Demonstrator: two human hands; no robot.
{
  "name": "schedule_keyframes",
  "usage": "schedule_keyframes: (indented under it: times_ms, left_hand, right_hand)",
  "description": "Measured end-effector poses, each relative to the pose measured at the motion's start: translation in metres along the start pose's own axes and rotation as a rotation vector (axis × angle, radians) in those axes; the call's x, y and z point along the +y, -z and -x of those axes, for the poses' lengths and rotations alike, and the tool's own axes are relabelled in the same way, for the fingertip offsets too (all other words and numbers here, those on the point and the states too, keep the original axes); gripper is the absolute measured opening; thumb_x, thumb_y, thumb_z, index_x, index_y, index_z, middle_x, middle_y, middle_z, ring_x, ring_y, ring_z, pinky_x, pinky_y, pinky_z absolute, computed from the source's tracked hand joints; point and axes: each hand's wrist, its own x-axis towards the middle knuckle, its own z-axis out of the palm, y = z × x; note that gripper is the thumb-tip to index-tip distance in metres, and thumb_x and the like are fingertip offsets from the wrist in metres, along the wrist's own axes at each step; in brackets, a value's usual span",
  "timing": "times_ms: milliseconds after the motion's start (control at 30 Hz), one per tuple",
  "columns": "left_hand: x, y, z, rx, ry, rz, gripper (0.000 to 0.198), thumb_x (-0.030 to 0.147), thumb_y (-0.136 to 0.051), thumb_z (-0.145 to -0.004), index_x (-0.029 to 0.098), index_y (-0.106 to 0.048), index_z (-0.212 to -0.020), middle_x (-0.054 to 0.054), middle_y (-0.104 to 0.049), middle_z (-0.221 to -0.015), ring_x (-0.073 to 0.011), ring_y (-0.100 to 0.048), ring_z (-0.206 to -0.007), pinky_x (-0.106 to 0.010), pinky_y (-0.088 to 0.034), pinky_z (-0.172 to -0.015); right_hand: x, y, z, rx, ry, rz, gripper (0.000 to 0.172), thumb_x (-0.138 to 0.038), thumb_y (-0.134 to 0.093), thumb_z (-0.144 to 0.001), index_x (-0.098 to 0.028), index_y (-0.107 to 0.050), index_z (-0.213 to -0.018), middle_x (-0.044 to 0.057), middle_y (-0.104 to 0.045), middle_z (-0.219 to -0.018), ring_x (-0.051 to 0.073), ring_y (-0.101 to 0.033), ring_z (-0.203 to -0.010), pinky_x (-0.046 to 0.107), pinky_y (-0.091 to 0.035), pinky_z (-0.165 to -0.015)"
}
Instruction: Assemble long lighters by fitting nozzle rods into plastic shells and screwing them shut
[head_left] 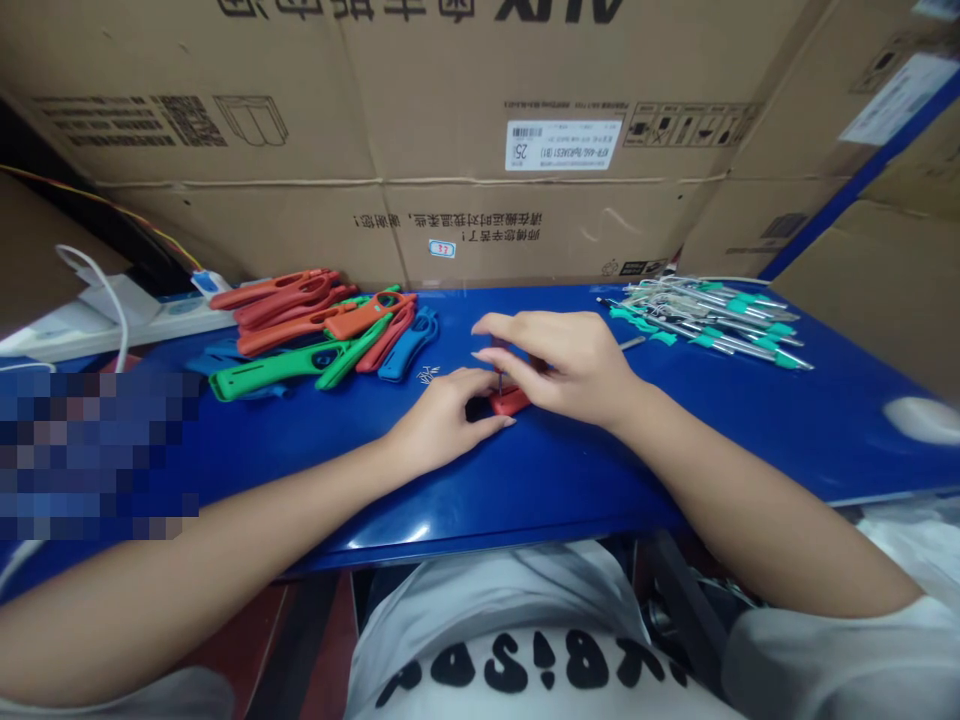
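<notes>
One red case [511,403] lies on the blue counter [570,470], at the middle, between both hands. The left hand [441,418] holds it with thumb and fingers; the right hand [576,365] pinches a thin upright tool [500,379], whose tip seems to meet the case. I judge the case to be light, stiff plastic, quite smooth, so it may slide; its sides seem best for holding. The fingers hide much of it. Just left are small bits [428,376], probably easy to scatter. Farther left is a pile of coloured cases [292,330]; at far right, metal rods [720,325]. Cardboard [450,150] blocks the far side.
</notes>
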Motion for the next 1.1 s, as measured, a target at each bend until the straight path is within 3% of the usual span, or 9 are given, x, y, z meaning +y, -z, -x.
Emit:
schedule_keyframes:
  times_ms: [467, 633, 733, 800, 900, 1100]
  left_hand:
    - [0.0012, -0.0004, 0.0, 0.006, 0.005, 0.016, 0.016, 0.022, -0.075, -0.085, 0.017, -0.07, -0.1, -0.005, -0.076, -0.1, -0.0225, -0.071, -0.094, -0.037, -0.055, -0.087]
    - [0.0013, -0.0003, -0.0001, 0.006, 0.004, 0.019, 0.017, 0.022, -0.075, -0.085, 0.018, -0.07, -0.101, -0.005, -0.076, -0.1, -0.0223, -0.071, -0.093, -0.037, -0.055, -0.087]
    - [0.0009, 0.0004, -0.0004, -0.005, 0.001, 0.02, 0.018, 0.022, -0.074, -0.086, 0.017, -0.069, -0.102, -0.006, -0.076, -0.101, -0.0232, -0.071, -0.095, -0.038, -0.055, -0.088]
    - [0.0005, 0.0011, -0.0006, -0.013, -0.002, 0.013, 0.017, 0.023, -0.074, -0.086, 0.017, -0.069, -0.102, -0.005, -0.076, -0.101, -0.0235, -0.071, -0.095, -0.038, -0.055, -0.088]
    - [0.0005, 0.0018, -0.0004, -0.015, -0.001, -0.003, 0.021, 0.024, -0.075, -0.085, 0.018, -0.069, -0.104, -0.005, -0.076, -0.102, -0.0232, -0.071, -0.097, -0.037, -0.054, -0.09]
    - [0.0023, 0.0011, 0.0003, -0.032, 0.004, 0.01, 0.022, 0.02, -0.072, -0.087, 0.019, -0.069, -0.108, -0.004, -0.076, -0.11, -0.0237, -0.07, -0.101, -0.039, -0.053, -0.093]
  right_hand:
    - [-0.0016, -0.002, 0.0016, 0.057, -0.021, 0.024, 0.024, -0.033, -0.055, -0.102, -0.017, -0.071, -0.109, 0.004, -0.078, -0.091, 0.014, -0.069, -0.072, 0.025, -0.048, -0.067]
    - [-0.0006, -0.0014, 0.0011, 0.067, -0.014, -0.016, 0.025, -0.032, -0.057, -0.101, -0.015, -0.072, -0.112, 0.007, -0.079, -0.098, 0.016, -0.073, -0.08, 0.025, -0.052, -0.07]
    - [0.0008, 0.0021, -0.0004, 0.0, -0.051, -0.18, 0.03, -0.028, -0.051, -0.103, -0.018, -0.07, -0.123, 0.007, -0.078, -0.11, 0.016, -0.074, -0.09, 0.026, -0.056, -0.08]
    - [0.0023, 0.0048, -0.0014, -0.054, -0.115, -0.359, 0.033, -0.024, -0.046, -0.104, -0.019, -0.068, -0.128, 0.006, -0.077, -0.116, 0.013, -0.074, -0.081, 0.025, -0.058, -0.078]
    - [0.0054, 0.0073, -0.0022, -0.067, -0.19, -0.492, 0.03, -0.024, -0.051, -0.101, -0.018, -0.071, -0.122, 0.005, -0.078, -0.11, 0.011, -0.073, -0.069, 0.024, -0.059, -0.071]
    - [0.0058, 0.0066, -0.0034, 0.017, -0.094, -0.313, 0.02, -0.023, -0.059, -0.098, -0.019, -0.075, -0.109, 0.004, -0.08, -0.102, 0.015, -0.075, -0.086, 0.024, -0.057, -0.083]
